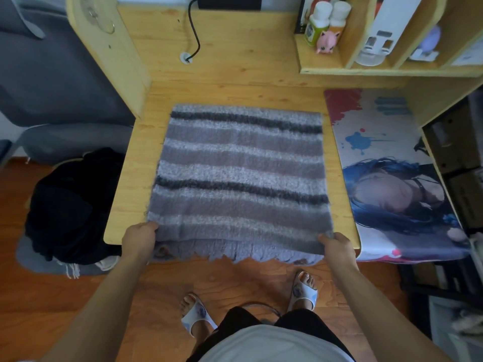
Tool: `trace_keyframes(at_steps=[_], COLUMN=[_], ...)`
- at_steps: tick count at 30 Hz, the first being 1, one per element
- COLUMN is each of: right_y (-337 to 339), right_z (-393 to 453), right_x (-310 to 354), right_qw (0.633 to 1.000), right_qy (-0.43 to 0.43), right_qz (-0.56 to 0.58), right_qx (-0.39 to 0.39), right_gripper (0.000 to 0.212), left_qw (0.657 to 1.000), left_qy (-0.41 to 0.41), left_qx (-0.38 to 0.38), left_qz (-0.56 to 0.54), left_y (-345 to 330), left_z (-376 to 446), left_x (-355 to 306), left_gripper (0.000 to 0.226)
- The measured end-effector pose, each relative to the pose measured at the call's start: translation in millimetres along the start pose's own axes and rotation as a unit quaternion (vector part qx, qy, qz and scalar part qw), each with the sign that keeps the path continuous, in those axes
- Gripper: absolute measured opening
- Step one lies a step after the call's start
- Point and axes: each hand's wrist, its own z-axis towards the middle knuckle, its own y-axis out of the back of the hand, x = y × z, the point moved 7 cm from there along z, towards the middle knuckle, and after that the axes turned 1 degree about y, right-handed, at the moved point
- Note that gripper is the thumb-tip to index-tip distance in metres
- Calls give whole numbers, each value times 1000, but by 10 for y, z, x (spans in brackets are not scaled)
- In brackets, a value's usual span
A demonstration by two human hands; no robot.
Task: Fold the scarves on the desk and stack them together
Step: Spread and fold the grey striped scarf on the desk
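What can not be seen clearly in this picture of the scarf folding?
- Head view: fingertips of left hand and right hand are tucked under the striped scarf.
- How many scarf layers lie beneath: covered by the top layer.
- Dark pile on the chair: too dark to identify.
- Bottle label: blurred.

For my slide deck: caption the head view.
Left hand and right hand grip the striped scarf's near corners on the wooden desk.

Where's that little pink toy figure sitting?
In the head view, the small pink toy figure stands far right on the wooden shelf, just before two white-capped bottles.
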Motion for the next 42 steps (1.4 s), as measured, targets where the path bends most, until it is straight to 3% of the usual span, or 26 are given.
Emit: trace_keyframes(at_steps=[3,8,11,15,18,21,23,25,28,31,33,35,38,42], right_y=[18,38,7,-66,33,61,4,-86,-87,109,321,549,789,847], right_z=[-15,-82,-89,-139,-75,28,39,-27,-41,-38,-118,-248,-577,-832], right_x=[-61,-76,-156,-159,-101,-2,-31,-35,526,1578,2211,2562,2534,1650], right_qw=[1000,999,990,958,992,999,993,975,957,909,861,838,832,854], right_qy=[-12,-13,-52,-92,-48,-32,-89,-157,-131,-75,-45,-12,36,42], right_qz=[26,46,132,266,112,14,53,117,204,357,455,502,516,483], right_qx=[3,2,13,53,26,22,56,109,159,201,225,216,199,190], right_gripper=[8,20,20,15,12,28,39,38,27,11,18,33,38,26], left_qw=[998,972,951,961,993,983,972,961,953,901,869,849,823,835], left_qy=[-17,23,35,36,18,44,103,141,96,44,-3,-40,-82,-70], left_qx=[15,60,88,92,54,100,124,128,135,164,170,169,172,193], left_qz=[-54,-228,-293,-257,-106,-145,-174,-200,-255,-400,-464,-500,-536,-510], left_y=[77,82,66,90,141,30,-28,-59,3,246,473,650,822,797], left_z=[-84,-66,-52,-116,-281,-291,-244,-299,-370,-292,-310,-385,-688,-972], left_x=[129,308,365,370,205,155,201,118,-523,-1415,-1974,-2304,-2312,-1407], left_gripper=[30,7,11,15,21,22,49,46,14,15,16,15,8,33])
